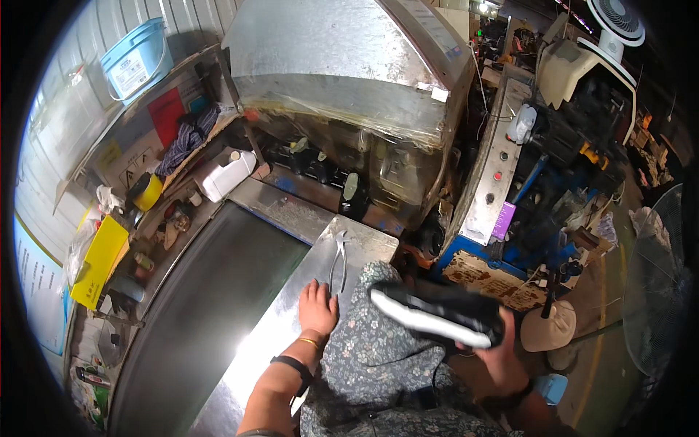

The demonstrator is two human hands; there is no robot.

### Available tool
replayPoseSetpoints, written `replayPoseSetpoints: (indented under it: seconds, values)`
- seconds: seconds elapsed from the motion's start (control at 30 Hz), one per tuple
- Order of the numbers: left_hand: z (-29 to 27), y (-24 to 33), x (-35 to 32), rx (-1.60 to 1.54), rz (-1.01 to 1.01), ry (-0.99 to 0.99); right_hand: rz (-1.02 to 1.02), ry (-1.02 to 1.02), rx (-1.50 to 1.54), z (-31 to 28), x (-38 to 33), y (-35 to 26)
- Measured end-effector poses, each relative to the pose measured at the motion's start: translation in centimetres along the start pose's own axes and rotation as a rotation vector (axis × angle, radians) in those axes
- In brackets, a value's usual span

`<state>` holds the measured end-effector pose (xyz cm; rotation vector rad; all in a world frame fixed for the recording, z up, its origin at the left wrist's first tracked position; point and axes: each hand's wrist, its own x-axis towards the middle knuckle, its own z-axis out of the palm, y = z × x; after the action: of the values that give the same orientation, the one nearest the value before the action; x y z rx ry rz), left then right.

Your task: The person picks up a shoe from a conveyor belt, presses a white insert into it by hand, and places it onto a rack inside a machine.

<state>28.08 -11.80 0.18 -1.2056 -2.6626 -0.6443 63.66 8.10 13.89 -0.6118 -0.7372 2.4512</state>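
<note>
A black shoe with a white sole (429, 320) is held out to the right of my body, tilted on its side and a little blurred. My right hand (501, 358) grips it at its right end. My left hand (318, 309) lies flat on the metal tabletop (280, 320), fingers stretched forward and nothing in them. Just ahead of those fingertips are metal pliers (341, 255), their handles toward me. Patterned cloth (371, 342) covers my lap beside the table.
A dark conveyor belt (211, 291) runs along the left toward a metal-hooded machine (328, 80), where dark shoes (355, 193) stand. Left shelving holds a white jug (227, 175), yellow box (100, 262) and blue bucket (137, 62). A control panel (489, 182) and caged fan (659, 284) stand right.
</note>
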Motion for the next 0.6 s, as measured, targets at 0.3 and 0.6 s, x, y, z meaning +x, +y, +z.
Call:
replayPoseSetpoints:
  seconds: [0.3, 0.6]
  values:
    - [-1.1, 2.2, 1.2, -0.024, -0.007, 0.005, -0.745, 0.166, -1.335, 1.7, 35.7, 5.2]
    - [-1.4, 0.6, -0.3, -0.008, -0.036, 0.000, -0.327, -0.536, -0.728, 19.6, 16.6, 4.4]
